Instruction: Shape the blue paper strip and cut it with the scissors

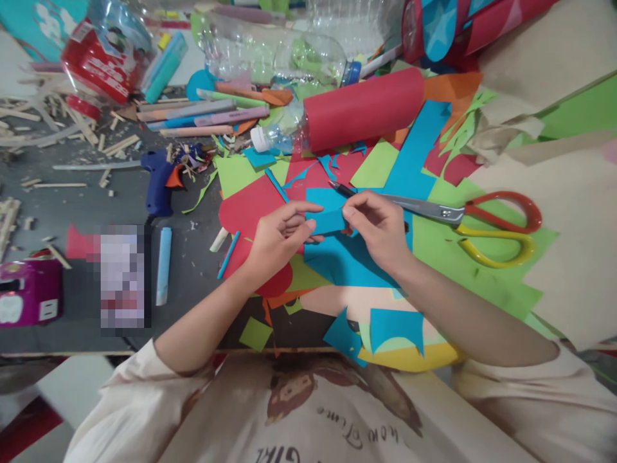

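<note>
Between my two hands is a small rectangle of blue paper (329, 222). My left hand (284, 235) pinches its left end between thumb and fingers. At the right end, the thumb and forefinger of my right hand (378, 228) close on the same piece. A black pen (343, 188) shows just behind my right hand; whether the hand touches it I cannot tell. Beneath both hands lies a larger blue sheet (357, 267). Scissors (501, 222) with one red and one yellow handle rest to the right, their blades partly behind my right hand.
A red-wrapped bottle (364, 109) lies behind my hands, near a clear bottle (274, 51) and several markers (207, 116). On the left are a blue glue gun (159, 183), a light blue marker (164, 267) and a purple box (31, 292). Coloured paper scraps (398, 328) cover the front.
</note>
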A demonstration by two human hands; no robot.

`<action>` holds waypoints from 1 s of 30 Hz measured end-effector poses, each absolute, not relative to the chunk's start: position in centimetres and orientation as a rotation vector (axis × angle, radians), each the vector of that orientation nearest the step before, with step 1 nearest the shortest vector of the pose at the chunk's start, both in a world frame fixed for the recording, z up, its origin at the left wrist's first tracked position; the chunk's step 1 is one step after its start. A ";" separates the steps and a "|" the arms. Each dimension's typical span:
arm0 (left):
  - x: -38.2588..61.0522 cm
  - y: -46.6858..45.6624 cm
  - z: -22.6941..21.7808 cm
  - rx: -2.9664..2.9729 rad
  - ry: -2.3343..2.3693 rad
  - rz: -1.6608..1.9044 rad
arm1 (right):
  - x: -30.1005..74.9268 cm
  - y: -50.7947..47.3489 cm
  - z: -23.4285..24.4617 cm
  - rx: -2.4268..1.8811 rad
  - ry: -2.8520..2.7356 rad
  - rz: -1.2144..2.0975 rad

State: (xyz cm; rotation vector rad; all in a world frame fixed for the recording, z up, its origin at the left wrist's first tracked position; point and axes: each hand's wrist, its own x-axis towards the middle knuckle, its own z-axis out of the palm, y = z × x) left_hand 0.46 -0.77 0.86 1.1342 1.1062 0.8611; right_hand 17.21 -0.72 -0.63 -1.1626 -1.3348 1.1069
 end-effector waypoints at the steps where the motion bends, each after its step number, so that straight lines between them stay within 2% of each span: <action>1: 0.5 -0.8 0.8 1.136 1.103 0.878 | 17.2 -0.7 -0.6 -1.170 -1.336 1.106; 30: 0.3 -0.7 0.8 1.238 1.263 0.954 | 17.2 -0.8 -0.6 -1.161 -1.309 1.208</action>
